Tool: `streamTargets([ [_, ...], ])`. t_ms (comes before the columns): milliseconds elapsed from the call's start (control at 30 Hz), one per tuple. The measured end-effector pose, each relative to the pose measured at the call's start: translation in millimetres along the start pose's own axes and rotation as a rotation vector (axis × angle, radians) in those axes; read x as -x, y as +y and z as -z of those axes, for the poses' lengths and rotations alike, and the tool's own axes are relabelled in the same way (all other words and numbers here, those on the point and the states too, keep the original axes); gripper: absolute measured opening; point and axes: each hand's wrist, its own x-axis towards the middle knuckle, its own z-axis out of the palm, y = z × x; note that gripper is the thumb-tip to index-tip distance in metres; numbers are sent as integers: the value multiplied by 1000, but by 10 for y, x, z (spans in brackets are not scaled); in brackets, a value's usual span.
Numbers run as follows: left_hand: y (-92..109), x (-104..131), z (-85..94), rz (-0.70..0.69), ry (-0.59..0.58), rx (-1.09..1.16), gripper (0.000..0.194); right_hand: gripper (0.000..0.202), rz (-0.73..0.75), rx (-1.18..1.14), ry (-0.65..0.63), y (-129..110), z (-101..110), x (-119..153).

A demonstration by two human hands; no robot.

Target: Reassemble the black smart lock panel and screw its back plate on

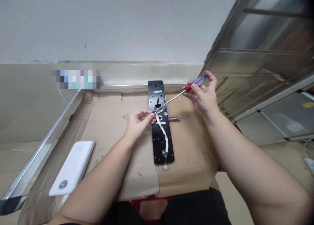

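Black panel (157, 133) lay on the cardboard (110, 127), ahead of the person and between the hands, its long axis running away from the body, far end slightly leftward. Left hand (139, 123) was nearer: fingertips over the panel's left edge around mid-length, at the tip of the screwdriver (198, 81); whether they pinched it, could not tell. Right hand (205, 96), apart from the panel on its right, was wrapped on the handle, shaft slanting down leftward.

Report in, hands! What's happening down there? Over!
Right hand: holding screwdriver. Left hand: at its tip, over black panel; grip unclear. White-wrapped cable close by, along panel. White slab left, out of the way.
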Motion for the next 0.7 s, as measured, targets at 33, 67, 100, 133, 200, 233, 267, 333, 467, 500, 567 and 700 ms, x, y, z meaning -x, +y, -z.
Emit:
streamTargets([
  [33, -2, 2, -3, -8, 5, -10, 32, 79, 9, 6, -2, -12, -5, 6],
  [67, -7, 3, -5, -17, 9, -19, 33, 78, 17, 11, -4, -25, -10, 13],
  [100, -13, 3, -6, -25, 12, -31, 33, 78, 24, 14, -6, -38, -15, 22],
  [133, -20, 2, -5, -36, 12, -45, 32, 77, 29, 16, -8, -52, -22, 32],
  [200, -38, 1, -3, -57, 13, -80, 30, 75, 30, 14, -12, -84, -38, 57],
  [233, -45, 1, -2, -66, 14, -97, 28, 75, 30, 11, -14, -101, -48, 70],
  [267, -49, 3, -2, -72, 14, -111, 27, 75, 32, 8, -12, -118, -58, 85],
  [333, -49, 10, -8, -72, 14, -129, 26, 75, 35, 4, -9, -150, -77, 111],
  [467, -29, 29, -31, -75, 22, -173, 24, 74, 33, 8, -8, -181, -94, 141],
  [500, -27, 31, -34, -85, 28, -186, 23, 74, 28, 12, -7, -179, -93, 142],
  [567, -33, 32, -37, -105, 41, -203, 23, 74, 19, 20, -5, -170, -90, 140],
  [700, -66, 28, -27, -117, 44, -221, 24, 79, 9, 25, -16, -160, -91, 147],
])
